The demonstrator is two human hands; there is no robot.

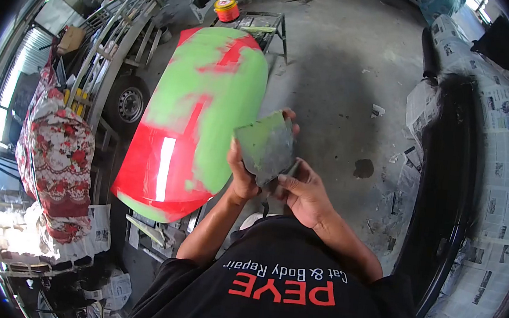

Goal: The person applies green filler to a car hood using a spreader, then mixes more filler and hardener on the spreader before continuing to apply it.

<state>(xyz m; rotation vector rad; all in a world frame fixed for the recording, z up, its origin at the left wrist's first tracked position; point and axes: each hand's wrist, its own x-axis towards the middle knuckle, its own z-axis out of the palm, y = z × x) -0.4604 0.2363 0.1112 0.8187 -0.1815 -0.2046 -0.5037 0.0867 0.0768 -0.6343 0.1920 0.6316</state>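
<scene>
A worn sheet, grey with green smears and looking like sandpaper, is held up in front of the chest. My left hand grips its left and lower edge, with fingers partly hidden behind it. My right hand pinches the lower right corner with thumb and fingers. More fingertips show at the sheet's top right edge, behind it. Left of the hands lies a red car panel with light green filler over much of its surface.
An orange-red tub stands on a metal stand beyond the panel. At left are a metal rack, a wheel and a floral cloth. A black car part and newspaper covering line the right.
</scene>
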